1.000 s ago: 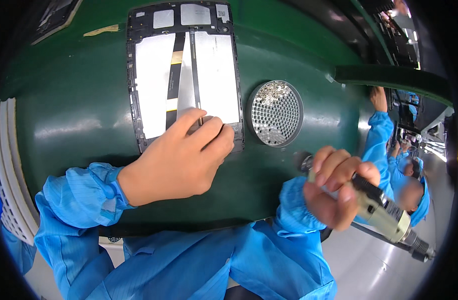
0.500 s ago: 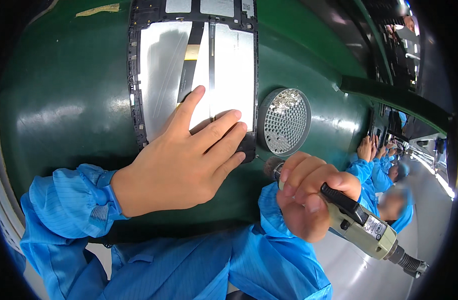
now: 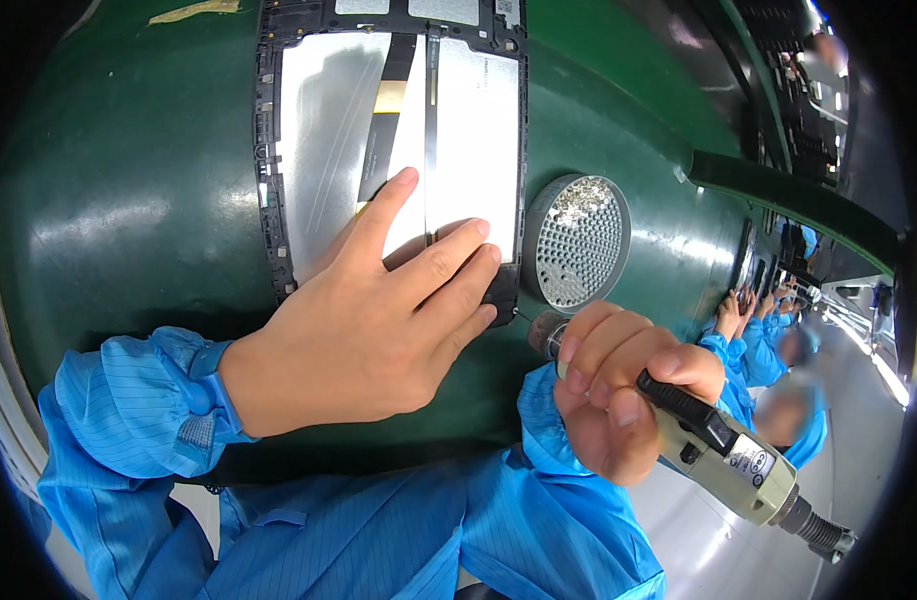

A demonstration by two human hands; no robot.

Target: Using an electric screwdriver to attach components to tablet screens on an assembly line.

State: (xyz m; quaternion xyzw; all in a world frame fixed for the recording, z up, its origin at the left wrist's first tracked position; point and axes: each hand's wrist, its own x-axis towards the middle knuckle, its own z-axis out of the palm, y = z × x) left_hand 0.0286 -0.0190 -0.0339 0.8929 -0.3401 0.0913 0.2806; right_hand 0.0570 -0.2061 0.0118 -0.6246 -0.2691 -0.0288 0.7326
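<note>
An opened tablet back (image 3: 328,130) with a black frame and silver shielding lies on the green bench (image 3: 128,200). My left hand (image 3: 378,320) rests flat on its lower right part, fingers spread over the silver panel and the frame's corner. My right hand (image 3: 618,400) grips a beige and black electric screwdriver (image 3: 718,450), its tip pointing toward the tablet's lower right corner, just beside my left fingers. A round perforated screw tray (image 3: 578,240) holding several small screws sits right of the tablet.
A dark green rail (image 3: 798,200) runs along the right of the bench. Beyond it other people in blue sleeves (image 3: 748,340) work at the line. A strip of yellow tape (image 3: 193,12) lies near the top edge.
The view has come closer to the tablet. My left hand has spread flatter on the tablet, and my right hand has brought the screwdriver nearer to the tablet's lower right corner.
</note>
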